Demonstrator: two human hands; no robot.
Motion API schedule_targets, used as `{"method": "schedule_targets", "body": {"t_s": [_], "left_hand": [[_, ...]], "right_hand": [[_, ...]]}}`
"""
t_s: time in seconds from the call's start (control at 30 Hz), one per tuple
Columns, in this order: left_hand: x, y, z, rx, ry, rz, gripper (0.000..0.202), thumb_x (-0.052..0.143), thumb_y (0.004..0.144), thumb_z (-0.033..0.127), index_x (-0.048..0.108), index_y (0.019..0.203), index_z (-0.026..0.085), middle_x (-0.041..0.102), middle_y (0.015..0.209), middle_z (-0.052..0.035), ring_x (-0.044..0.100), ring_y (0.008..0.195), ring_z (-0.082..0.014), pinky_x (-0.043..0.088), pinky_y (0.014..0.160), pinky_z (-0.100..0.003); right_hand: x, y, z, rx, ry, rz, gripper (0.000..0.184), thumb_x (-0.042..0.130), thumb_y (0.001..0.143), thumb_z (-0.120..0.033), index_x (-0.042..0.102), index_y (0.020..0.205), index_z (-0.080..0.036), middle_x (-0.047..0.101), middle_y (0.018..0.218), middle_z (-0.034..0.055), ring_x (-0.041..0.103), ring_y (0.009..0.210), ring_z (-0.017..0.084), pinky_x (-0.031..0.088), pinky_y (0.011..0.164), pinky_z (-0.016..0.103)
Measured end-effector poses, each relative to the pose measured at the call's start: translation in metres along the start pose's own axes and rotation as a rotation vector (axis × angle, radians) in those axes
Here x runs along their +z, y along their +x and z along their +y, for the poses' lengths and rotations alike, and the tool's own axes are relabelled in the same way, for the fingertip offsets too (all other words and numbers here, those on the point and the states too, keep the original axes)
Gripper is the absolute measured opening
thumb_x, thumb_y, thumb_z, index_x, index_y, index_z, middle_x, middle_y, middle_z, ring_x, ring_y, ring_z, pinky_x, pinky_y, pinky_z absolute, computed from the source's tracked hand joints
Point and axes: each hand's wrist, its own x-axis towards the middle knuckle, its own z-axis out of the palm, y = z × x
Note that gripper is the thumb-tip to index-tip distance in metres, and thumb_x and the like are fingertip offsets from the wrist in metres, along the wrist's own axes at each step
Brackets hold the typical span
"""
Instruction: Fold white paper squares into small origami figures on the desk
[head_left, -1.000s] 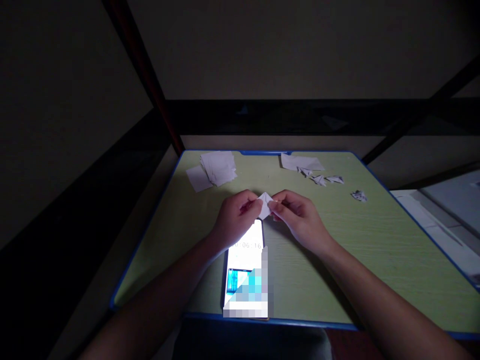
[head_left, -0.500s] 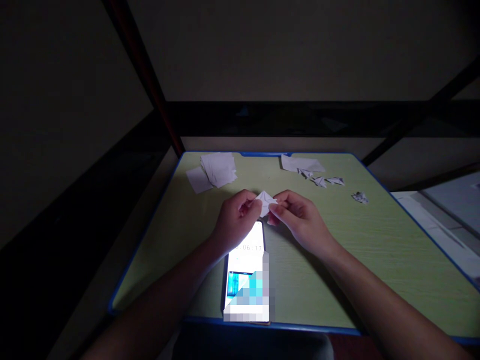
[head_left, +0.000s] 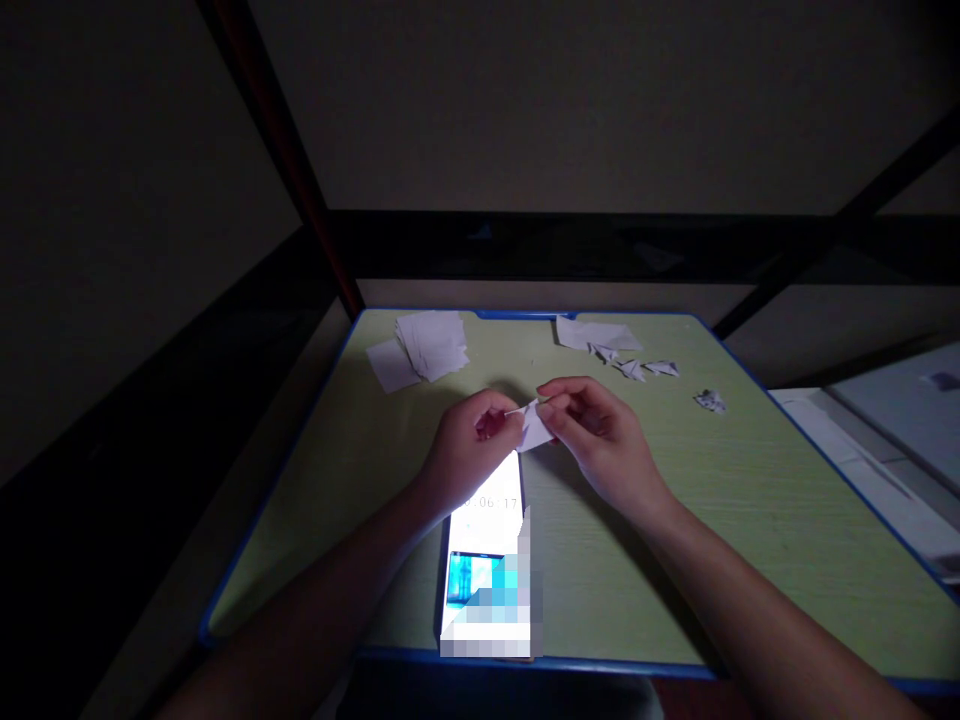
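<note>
A small piece of folded white paper (head_left: 534, 430) is held up between both hands over the middle of the table. My left hand (head_left: 474, 440) pinches its left edge, thumb on top and fingers curled behind. On the other side, my right hand (head_left: 600, 440) grips the paper's upper right part between thumb and fingers. The fingertips hide some of the folds. Just below the hands lies a phone (head_left: 487, 530) with a lit screen showing digits; my left hand overlaps its top end.
The green table (head_left: 360, 480) has a blue rim. A stack of white paper squares (head_left: 435, 345) lies at the back left. At the back right are a white sheet (head_left: 598, 334), several small folded paper pieces (head_left: 630, 370) and a crumpled paper (head_left: 709, 401). Pale flat items (head_left: 892, 430) stand beyond the right edge.
The folded paper has turned between my fingers, from a diamond facing up to a tilted shape with its lower right part showing. My right fingers have lifted and shifted along it.
</note>
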Motion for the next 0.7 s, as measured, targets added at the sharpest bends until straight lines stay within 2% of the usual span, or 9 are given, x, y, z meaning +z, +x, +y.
{"method": "schedule_targets", "body": {"t_s": [0.13, 0.3, 0.53, 0.7], "left_hand": [[0.000, 0.000, -0.001, -0.047, -0.029, -0.026, 0.013, 0.055, 0.077, 0.024, 0.054, 0.068, 0.015, 0.054, 0.055, 0.0032, 0.045, 0.046, -0.0057, 0.035, 0.042, -0.017], [-0.002, 0.002, 0.000, -0.127, -0.133, 0.023, 0.015, 0.056, 0.078, 0.028, 0.055, 0.072, 0.014, 0.054, 0.053, 0.0044, 0.040, 0.037, -0.0038, 0.030, 0.035, -0.016], [-0.002, 0.001, 0.004, -0.047, -0.080, -0.021, 0.012, 0.057, 0.076, 0.026, 0.055, 0.071, 0.015, 0.049, 0.053, 0.0055, 0.040, 0.043, -0.0046, 0.031, 0.039, -0.016], [-0.002, 0.000, 0.002, -0.075, -0.016, -0.070, 0.022, 0.054, 0.081, 0.028, 0.051, 0.063, 0.016, 0.044, 0.049, 0.0065, 0.039, 0.043, -0.0046, 0.030, 0.039, -0.015]], "right_hand": [[0.000, 0.000, -0.002, -0.060, 0.001, 0.052, 0.018, 0.067, 0.079, -0.025, 0.059, 0.094, -0.019, 0.058, 0.066, -0.0026, 0.053, 0.060, 0.010, 0.041, 0.057, 0.025], [0.000, 0.000, 0.002, 0.018, 0.028, -0.037, 0.024, 0.070, 0.077, -0.026, 0.059, 0.097, -0.017, 0.057, 0.069, -0.0028, 0.051, 0.061, 0.010, 0.041, 0.058, 0.026], [-0.001, 0.001, 0.009, 0.022, 0.030, -0.075, 0.026, 0.068, 0.076, -0.023, 0.055, 0.098, -0.017, 0.051, 0.062, -0.0055, 0.046, 0.057, 0.010, 0.034, 0.053, 0.026], [0.002, -0.002, 0.008, 0.020, 0.023, -0.112, 0.031, 0.067, 0.077, -0.022, 0.051, 0.104, -0.020, 0.047, 0.061, -0.0067, 0.043, 0.056, 0.010, 0.033, 0.051, 0.026]]}}
